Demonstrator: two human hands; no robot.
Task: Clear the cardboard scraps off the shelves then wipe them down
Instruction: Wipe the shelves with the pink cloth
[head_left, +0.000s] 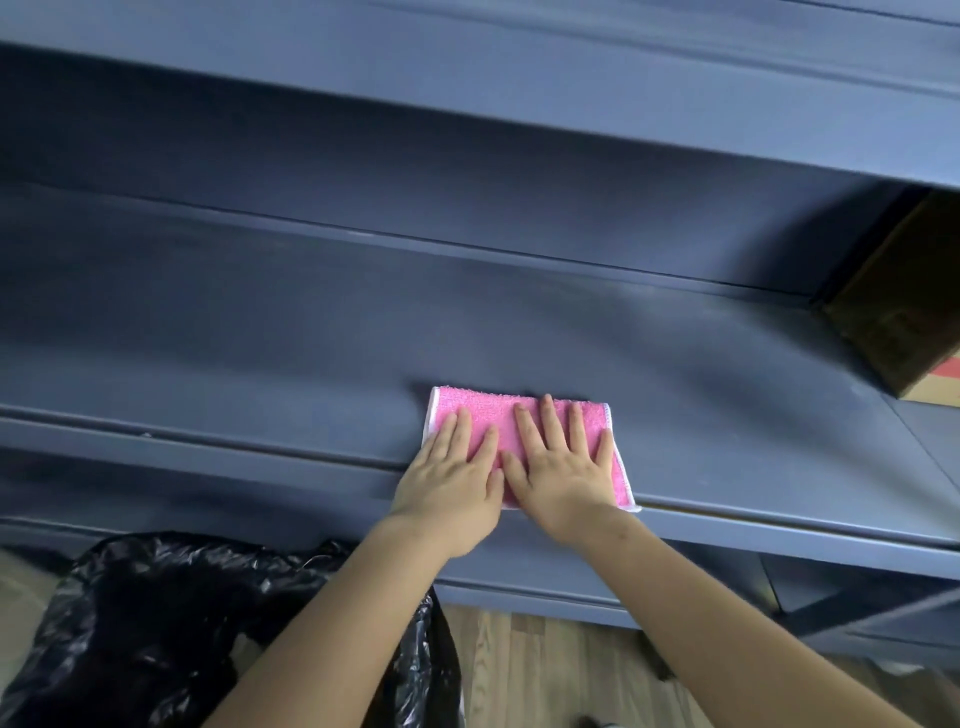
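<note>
listener: what is in front of you?

operator: a dark blue shelf (260, 338), seen from above. a pink cloth (488, 402), folded to a rectangle with white stitched edges, lies flat on it at the front lip. my left hand (452, 478) and right hand (563, 478) press down on the cloth side by side, fingers straight and spread, gripping nothing.

listener: so this is the wiping step?

operator: i judge so. i see no cardboard scraps near the cloth on this shelf. to do it well i want even pressure through both palms and long strokes along the shelf. the cloth's near right corner hangs just over the front lip, so i would draw it back on before it slips off.

listener: anything in the way?

operator: far to the right of the cloth, toward the back, a brown cardboard box (893, 312) appears to stand on the same shelf. a stroke that way meets it, so it needs moving or wiping round. above the cloth an upper shelf (467, 104) overhangs and limits how high my arms can lift. below and left of the cloth sits a black bin bag (182, 623), and below the cloth is a wooden floor (545, 665). the picture is slightly blurred, so i cannot tell dust from paint.
</note>
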